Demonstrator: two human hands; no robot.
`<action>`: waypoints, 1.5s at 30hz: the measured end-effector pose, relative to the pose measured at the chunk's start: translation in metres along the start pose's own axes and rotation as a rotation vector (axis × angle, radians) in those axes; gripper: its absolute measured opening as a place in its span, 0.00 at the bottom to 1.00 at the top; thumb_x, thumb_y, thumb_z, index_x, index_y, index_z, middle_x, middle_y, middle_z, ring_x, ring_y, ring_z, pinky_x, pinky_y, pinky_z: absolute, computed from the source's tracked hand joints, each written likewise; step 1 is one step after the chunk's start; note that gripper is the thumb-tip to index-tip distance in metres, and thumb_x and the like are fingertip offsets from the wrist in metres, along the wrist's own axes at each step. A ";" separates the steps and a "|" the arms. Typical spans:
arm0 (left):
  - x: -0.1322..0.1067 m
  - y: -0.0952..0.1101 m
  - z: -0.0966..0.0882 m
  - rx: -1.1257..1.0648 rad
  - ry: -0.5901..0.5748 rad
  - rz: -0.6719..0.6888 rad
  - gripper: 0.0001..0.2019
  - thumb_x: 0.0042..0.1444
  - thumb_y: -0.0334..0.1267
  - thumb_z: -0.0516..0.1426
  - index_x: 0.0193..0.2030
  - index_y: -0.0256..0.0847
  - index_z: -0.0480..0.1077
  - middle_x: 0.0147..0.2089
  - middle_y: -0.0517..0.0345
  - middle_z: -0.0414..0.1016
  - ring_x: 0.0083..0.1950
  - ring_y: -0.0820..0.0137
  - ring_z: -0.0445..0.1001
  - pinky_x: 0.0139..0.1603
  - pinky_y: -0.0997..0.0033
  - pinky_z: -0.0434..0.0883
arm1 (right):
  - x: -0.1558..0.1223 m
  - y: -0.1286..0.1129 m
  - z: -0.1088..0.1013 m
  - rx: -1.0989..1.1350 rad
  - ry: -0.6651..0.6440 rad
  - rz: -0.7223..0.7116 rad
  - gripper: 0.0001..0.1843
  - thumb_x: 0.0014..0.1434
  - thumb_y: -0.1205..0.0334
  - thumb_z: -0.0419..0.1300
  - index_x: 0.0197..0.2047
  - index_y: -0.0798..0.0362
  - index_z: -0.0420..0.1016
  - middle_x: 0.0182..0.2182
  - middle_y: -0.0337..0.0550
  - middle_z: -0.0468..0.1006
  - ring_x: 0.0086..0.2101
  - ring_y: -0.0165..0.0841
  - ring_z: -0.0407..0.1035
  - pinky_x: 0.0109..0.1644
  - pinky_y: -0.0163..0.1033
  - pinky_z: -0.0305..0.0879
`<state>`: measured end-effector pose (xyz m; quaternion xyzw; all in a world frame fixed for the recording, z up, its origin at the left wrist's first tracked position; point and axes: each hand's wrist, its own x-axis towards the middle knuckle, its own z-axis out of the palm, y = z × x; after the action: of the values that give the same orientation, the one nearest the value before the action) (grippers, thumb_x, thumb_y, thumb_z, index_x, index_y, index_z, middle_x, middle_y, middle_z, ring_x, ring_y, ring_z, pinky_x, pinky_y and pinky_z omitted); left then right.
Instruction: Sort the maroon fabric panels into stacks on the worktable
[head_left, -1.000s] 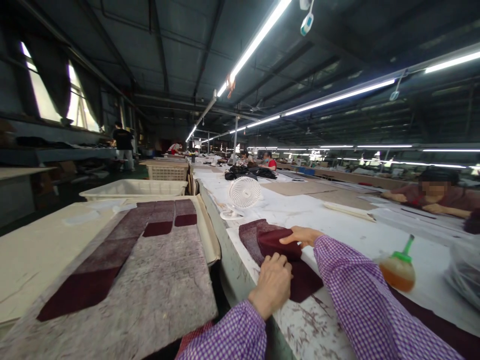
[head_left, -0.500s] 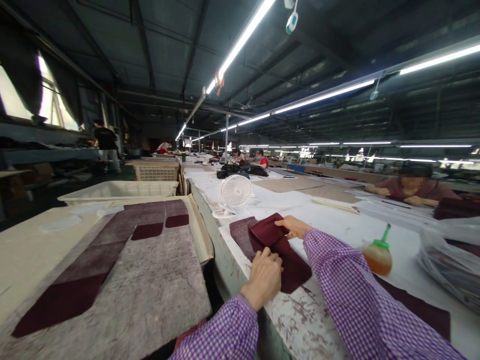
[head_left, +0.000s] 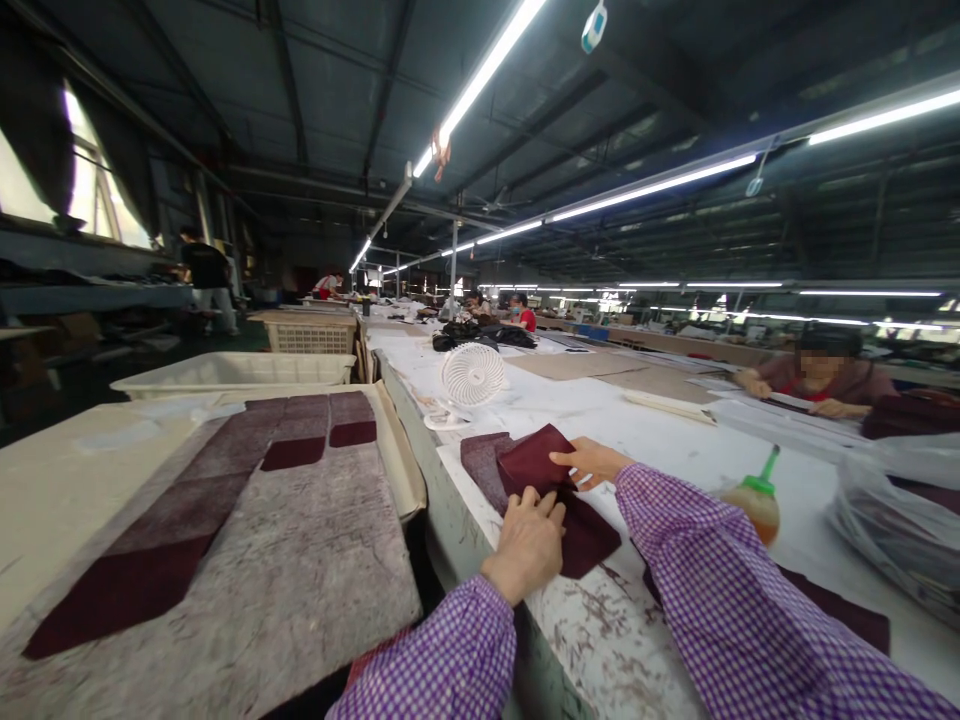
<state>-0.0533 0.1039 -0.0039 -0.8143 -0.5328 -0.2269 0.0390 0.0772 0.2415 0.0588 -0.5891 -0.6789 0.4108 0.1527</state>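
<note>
A maroon leather-like piece [head_left: 592, 535] lies on the white-covered worktable, with one part folded up into a raised flap [head_left: 536, 458]. My right hand [head_left: 594, 462] pinches the flap's right edge between thumb and fingers. Curled fingers of my left hand [head_left: 529, 545] press on the piece at the fold; what lies under them is hidden. Just behind the flap rests a greyish-purple, rough-faced piece [head_left: 484, 462], partly covered. Beyond my right forearm stands a bottle [head_left: 759, 505] with a green nozzle and amber liquid. Another maroon piece [head_left: 840, 605] shows past my right sleeve.
At left, a grey stained board [head_left: 322, 570] carries several maroon pieces in a row. A white fan [head_left: 471, 375] stands ahead on the table. Plastic bins [head_left: 240, 372] sit behind the board. A clear plastic bag [head_left: 892, 510] lies right, near a seated co-worker [head_left: 817, 375].
The flap leans slightly further back, and the fingers of my left hand have spread a little over the fold. My right hand keeps its pinch. The co-worker's hands have shifted.
</note>
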 end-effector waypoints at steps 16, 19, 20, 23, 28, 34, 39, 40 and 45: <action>0.000 -0.002 0.003 -0.016 0.002 0.019 0.15 0.61 0.35 0.45 0.51 0.45 0.68 0.59 0.62 0.67 0.47 0.60 0.61 0.43 0.55 0.62 | 0.013 0.006 0.001 -0.205 0.143 -0.012 0.11 0.61 0.59 0.57 0.41 0.59 0.70 0.35 0.41 0.73 0.30 0.27 0.69 0.32 0.35 0.69; 0.001 -0.002 0.005 -0.039 0.005 0.030 0.15 0.61 0.35 0.45 0.49 0.46 0.69 0.56 0.63 0.71 0.46 0.60 0.60 0.43 0.56 0.60 | 0.017 0.003 0.001 -0.225 0.162 0.024 0.12 0.62 0.58 0.57 0.44 0.58 0.70 0.38 0.43 0.73 0.33 0.29 0.70 0.35 0.38 0.70; 0.001 -0.002 0.005 -0.042 0.001 0.033 0.15 0.61 0.35 0.45 0.49 0.46 0.69 0.56 0.62 0.71 0.46 0.60 0.60 0.43 0.56 0.60 | 0.018 0.002 0.002 -0.223 0.166 0.033 0.12 0.62 0.58 0.57 0.45 0.58 0.70 0.39 0.43 0.73 0.35 0.30 0.70 0.37 0.39 0.70; 0.002 -0.002 0.003 -0.039 -0.025 0.034 0.15 0.61 0.35 0.45 0.49 0.45 0.69 0.54 0.60 0.72 0.46 0.60 0.60 0.42 0.56 0.60 | 0.019 -0.002 0.003 -0.181 0.178 0.057 0.14 0.62 0.58 0.57 0.48 0.58 0.69 0.43 0.45 0.72 0.38 0.33 0.70 0.40 0.42 0.70; 0.003 -0.002 0.000 -0.039 -0.045 0.039 0.15 0.61 0.35 0.45 0.48 0.44 0.69 0.52 0.55 0.73 0.47 0.60 0.60 0.43 0.56 0.59 | 0.019 -0.014 0.006 0.012 0.178 0.066 0.16 0.62 0.58 0.56 0.51 0.57 0.67 0.46 0.47 0.71 0.41 0.35 0.69 0.43 0.45 0.70; 0.002 -0.001 0.000 -0.054 -0.054 0.025 0.17 0.60 0.35 0.44 0.50 0.44 0.69 0.55 0.55 0.71 0.48 0.59 0.60 0.43 0.55 0.59 | 0.023 -0.036 0.013 0.304 0.164 0.018 0.17 0.62 0.57 0.56 0.52 0.56 0.67 0.48 0.47 0.70 0.43 0.36 0.69 0.45 0.47 0.69; 0.002 -0.001 -0.002 -0.075 -0.061 0.017 0.17 0.59 0.35 0.45 0.51 0.43 0.69 0.56 0.55 0.71 0.49 0.57 0.60 0.43 0.54 0.60 | 0.032 -0.073 0.006 0.567 0.212 -0.091 0.18 0.62 0.57 0.56 0.53 0.56 0.66 0.49 0.48 0.70 0.44 0.36 0.68 0.45 0.47 0.68; 0.002 -0.001 -0.002 -0.076 -0.065 0.020 0.17 0.59 0.35 0.46 0.51 0.43 0.69 0.56 0.55 0.71 0.49 0.57 0.60 0.43 0.54 0.60 | 0.034 -0.083 0.000 0.618 0.229 -0.122 0.18 0.62 0.57 0.56 0.53 0.56 0.66 0.49 0.48 0.69 0.44 0.37 0.68 0.46 0.48 0.68; 0.003 -0.004 0.001 -0.082 -0.069 0.029 0.15 0.59 0.35 0.46 0.50 0.45 0.68 0.54 0.56 0.72 0.49 0.57 0.60 0.43 0.53 0.60 | 0.036 -0.133 -0.042 0.820 0.318 -0.273 0.18 0.62 0.57 0.55 0.53 0.55 0.66 0.49 0.48 0.69 0.44 0.37 0.68 0.46 0.48 0.68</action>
<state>-0.0556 0.1084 -0.0042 -0.8301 -0.5124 -0.2198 -0.0097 0.0072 0.2946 0.1727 -0.4407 -0.4999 0.5261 0.5282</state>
